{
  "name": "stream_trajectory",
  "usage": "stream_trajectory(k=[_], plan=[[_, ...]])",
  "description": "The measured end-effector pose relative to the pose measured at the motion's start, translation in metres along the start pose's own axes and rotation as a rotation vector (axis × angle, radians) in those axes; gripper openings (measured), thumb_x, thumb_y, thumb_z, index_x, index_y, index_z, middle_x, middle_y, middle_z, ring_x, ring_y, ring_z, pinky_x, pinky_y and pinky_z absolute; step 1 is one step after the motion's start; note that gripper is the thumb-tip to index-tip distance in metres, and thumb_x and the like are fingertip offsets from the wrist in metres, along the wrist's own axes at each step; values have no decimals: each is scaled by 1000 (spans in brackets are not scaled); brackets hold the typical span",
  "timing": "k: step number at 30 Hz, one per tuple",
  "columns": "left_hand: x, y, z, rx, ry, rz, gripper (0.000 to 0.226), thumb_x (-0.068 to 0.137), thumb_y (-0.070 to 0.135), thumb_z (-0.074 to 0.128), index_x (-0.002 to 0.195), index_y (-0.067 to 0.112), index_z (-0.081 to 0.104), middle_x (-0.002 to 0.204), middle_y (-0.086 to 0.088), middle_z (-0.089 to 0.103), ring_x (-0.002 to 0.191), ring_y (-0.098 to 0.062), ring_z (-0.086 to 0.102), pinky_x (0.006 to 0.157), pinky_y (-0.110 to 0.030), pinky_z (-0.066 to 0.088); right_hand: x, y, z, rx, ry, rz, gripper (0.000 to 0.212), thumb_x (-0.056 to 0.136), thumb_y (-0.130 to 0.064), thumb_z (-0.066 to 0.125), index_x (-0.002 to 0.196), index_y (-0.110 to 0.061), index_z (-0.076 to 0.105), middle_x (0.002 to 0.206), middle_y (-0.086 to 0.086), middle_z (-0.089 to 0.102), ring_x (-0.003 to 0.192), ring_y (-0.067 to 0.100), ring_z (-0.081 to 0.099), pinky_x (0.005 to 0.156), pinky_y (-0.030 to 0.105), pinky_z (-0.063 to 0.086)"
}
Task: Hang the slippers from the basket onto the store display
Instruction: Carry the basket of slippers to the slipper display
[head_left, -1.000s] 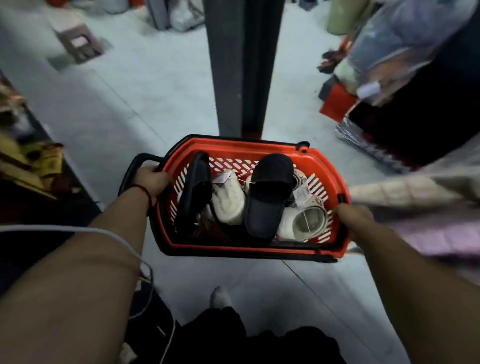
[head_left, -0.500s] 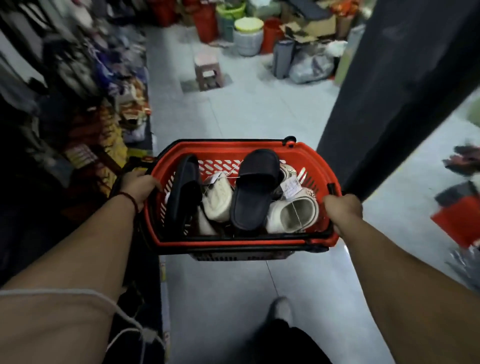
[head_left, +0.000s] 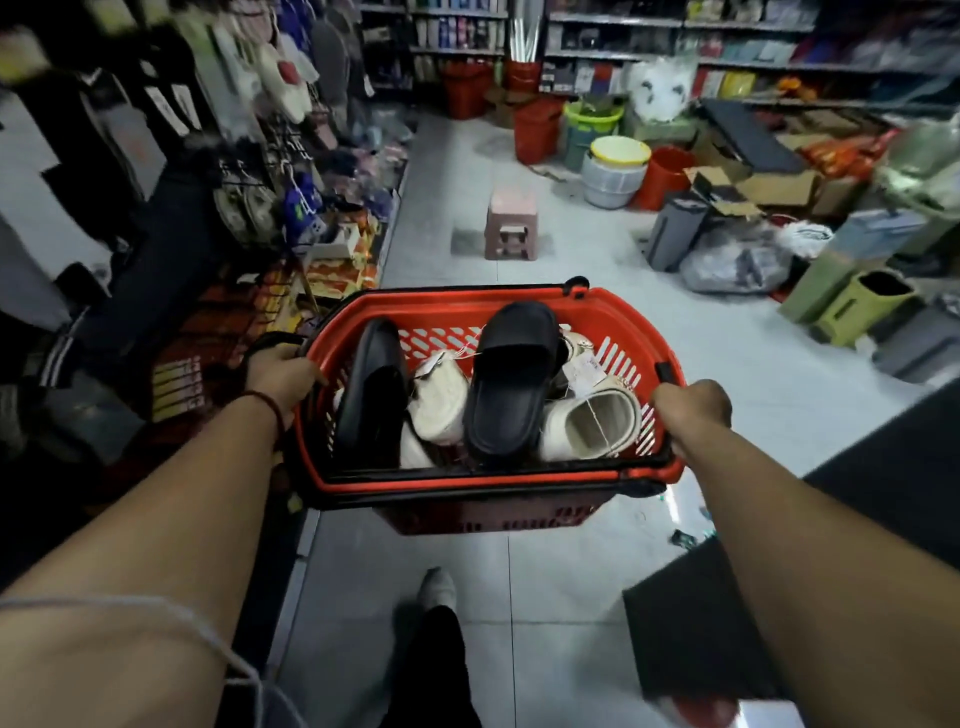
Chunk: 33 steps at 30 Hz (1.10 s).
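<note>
I carry a red plastic basket with a black rim at waist height, above the tiled floor. My left hand grips its left end and my right hand grips its right end. Inside lie two black slippers, one on edge at the left and one sole-down in the middle. Cream slippers with paper tags sit beside them, one at centre left and one at the right. A display wall with hanging slippers and other goods runs along the left.
A small pink stool stands in the aisle ahead. Buckets, cardboard boxes and bags crowd the far right floor. Shelves line the back wall. A dark counter edge is at my right. My foot shows below the basket.
My view has swung left and up from a dark pillar to the aisle, so the display wall and back shelves now show. Both hands keep their hold on the basket.
</note>
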<state>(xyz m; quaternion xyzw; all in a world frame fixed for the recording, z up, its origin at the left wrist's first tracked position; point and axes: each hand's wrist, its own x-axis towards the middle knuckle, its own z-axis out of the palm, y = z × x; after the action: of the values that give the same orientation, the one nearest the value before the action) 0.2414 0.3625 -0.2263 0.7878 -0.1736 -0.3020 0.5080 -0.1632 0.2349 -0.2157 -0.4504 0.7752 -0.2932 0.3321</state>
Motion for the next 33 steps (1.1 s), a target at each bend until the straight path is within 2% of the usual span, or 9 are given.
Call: stream_trajectory(k=[4,9,13,17,21,23,25,29,33], plan=[[123,41,52,32,-62,-5,34,53,-5,67,76,19,73,86,-12,74,87,-37,71,82,-54,60,84,-68,54,-7,21,22,31,78,-15,60,102,3,64,100,21,67,88,39,63,77,37,51],[236,142,122,56,-92,37,37,63,-11,67,79,22,66,82,-5,69,88,-31,68,85,-49,59,183,-162,96,22,73,51,32,79,-14,59,106,4,63,96,18,62,86,37,59,76,37,49],[324,192,184,59,-73,43,31,50,-2,66,76,15,73,82,-12,74,81,-35,70,78,-52,61,269,-217,132,50,75,41,24,79,-14,60,95,4,63,91,18,64,81,37,59,71,35,46],[400,228,258,41,0,47,24,58,-6,66,69,15,69,75,-9,69,75,-31,65,72,-43,58,375,-268,180,52,37,14,21,79,-13,60,91,4,63,85,17,63,77,36,58,70,34,44],[480,258,326,17,47,2,27,61,-9,66,68,17,63,71,-4,62,71,-27,60,64,-27,50,486,-328,225,42,-19,-16,19,80,-13,60,93,1,60,88,15,62,77,34,57,72,33,43],[528,276,350,-7,63,-37,27,52,-3,69,74,13,68,77,-10,69,77,-33,66,71,-40,59,539,-368,243,37,-55,-42,19,80,-13,62,93,1,61,87,15,62,73,32,56,72,33,43],[579,296,374,3,75,-59,38,47,1,71,82,16,71,87,-12,73,83,-36,70,79,-52,60,591,-407,258,27,-54,-70,21,78,-13,64,94,1,64,89,17,63,77,34,57,73,33,43],[641,344,423,2,108,-86,41,52,-2,70,89,14,73,93,-16,74,85,-37,69,81,-53,60,677,-477,293,8,-78,-105,15,78,-13,63,90,-3,63,89,16,63,79,35,57,73,33,44],[729,380,483,-31,122,-78,32,53,-5,68,81,10,73,80,-14,70,76,-34,66,76,-52,58,769,-533,352,11,-95,-122,26,71,-15,63,91,3,66,87,18,67,81,38,63,76,40,53]])
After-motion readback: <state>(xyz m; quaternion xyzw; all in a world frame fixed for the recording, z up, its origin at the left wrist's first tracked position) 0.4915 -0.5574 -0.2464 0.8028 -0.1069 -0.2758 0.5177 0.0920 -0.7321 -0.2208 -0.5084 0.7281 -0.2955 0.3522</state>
